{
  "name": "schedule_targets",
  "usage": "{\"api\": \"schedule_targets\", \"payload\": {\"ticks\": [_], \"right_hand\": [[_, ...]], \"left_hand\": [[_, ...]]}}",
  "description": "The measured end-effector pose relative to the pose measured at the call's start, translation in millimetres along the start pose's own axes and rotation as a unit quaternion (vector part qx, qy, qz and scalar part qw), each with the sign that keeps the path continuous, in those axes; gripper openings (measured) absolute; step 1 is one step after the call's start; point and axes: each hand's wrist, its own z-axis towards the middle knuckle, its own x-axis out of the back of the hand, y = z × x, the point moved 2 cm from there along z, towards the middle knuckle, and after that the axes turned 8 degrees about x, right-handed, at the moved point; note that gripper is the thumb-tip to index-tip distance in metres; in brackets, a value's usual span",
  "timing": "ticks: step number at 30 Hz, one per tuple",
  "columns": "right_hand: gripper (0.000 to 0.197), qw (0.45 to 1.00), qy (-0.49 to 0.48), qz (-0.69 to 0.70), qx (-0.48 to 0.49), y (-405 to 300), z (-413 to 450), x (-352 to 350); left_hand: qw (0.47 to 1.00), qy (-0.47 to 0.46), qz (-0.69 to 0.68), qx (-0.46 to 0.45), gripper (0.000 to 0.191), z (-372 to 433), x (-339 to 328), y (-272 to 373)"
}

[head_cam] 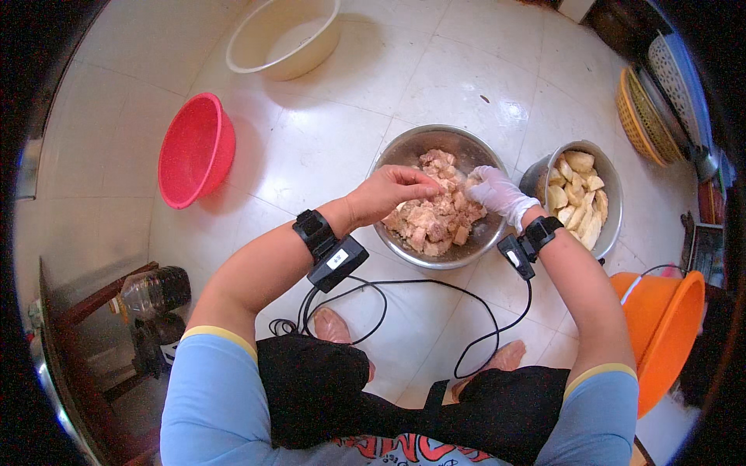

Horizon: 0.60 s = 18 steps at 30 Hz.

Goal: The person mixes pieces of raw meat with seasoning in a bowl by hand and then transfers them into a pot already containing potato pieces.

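Observation:
A stainless steel bowl (402, 251) on the floor holds chunks of raw, pale pink meat (434, 224) with a coating on them. Over the meat's left side is my bare left hand (393, 189), thumb and fingertips pinched together; no held piece shows between them. My right hand (495, 189) wears a clear plastic glove and reaches in from the bowl's right rim. Its curled fingers are at the meat, and their tips are partly hidden, so whether they grip a piece is unclear.
Right of the bowl stands a metal pot (613, 198) of pale cut wedges (577, 198). An orange basin (658, 338), a red basin (195, 151) and a cream basin (303, 55) surround the area. Black cables (431, 282) run from my wrist devices across the tiled floor.

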Motion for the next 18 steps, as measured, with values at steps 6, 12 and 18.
{"api": "schedule_targets", "payload": {"ticks": [6, 12, 18], "right_hand": [[0.027, 1.0, -0.011, 0.024, -0.013, -4, 7, -1], [0.03, 0.998, 0.018, 0.057, 0.013, -29, 3, 4], [0.032, 0.996, 0.091, -0.01, -0.009, -69, 46, -14]], "left_hand": [[0.959, 0.027, 0.258, -0.112, 0.02, 2, 10, -1], [0.838, 0.172, 0.509, 0.093, 0.033, -18, 45, -6], [0.932, 0.137, 0.044, 0.332, 0.037, -67, 62, -105]]}}
